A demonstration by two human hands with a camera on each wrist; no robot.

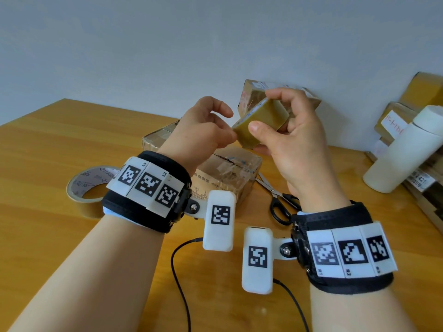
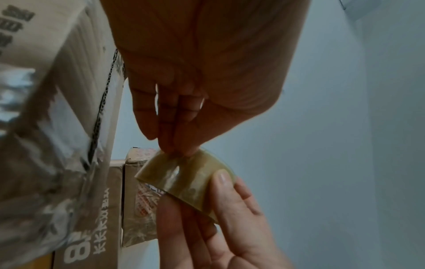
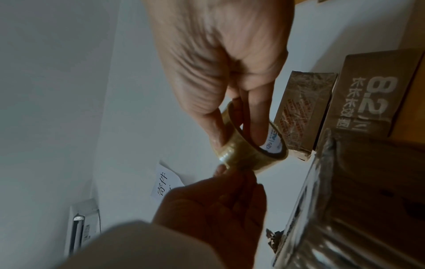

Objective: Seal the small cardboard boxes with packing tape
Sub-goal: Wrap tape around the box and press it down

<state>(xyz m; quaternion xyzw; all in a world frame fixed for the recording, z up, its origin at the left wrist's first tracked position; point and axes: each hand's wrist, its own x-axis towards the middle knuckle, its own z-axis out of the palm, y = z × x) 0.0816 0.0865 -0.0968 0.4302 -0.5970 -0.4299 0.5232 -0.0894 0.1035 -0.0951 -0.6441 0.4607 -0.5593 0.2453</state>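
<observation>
My right hand (image 1: 268,111) holds a roll of yellowish clear packing tape (image 1: 249,137) up above the table, thumb (image 2: 220,182) on its outer face and fingers through its core (image 3: 255,134). My left hand (image 1: 227,130) meets the roll from the left. Its thumb and fingertips (image 2: 179,152) pinch at the tape roll (image 2: 184,174) on its outer surface; I cannot tell whether a loose end is lifted. Under the hands a small cardboard box (image 1: 230,171) with old tape on top sits on the wooden table (image 1: 48,236). A second box (image 1: 155,137) lies behind it, a third (image 1: 251,92) by the wall.
Another tape roll (image 1: 86,190) lies flat at the left under my left wrist. Black-handled scissors (image 1: 280,202) lie right of the near box. A white bottle (image 1: 405,149) leans on stacked boxes (image 1: 422,97) at the right. Thin black cables (image 1: 177,271) trail across the front.
</observation>
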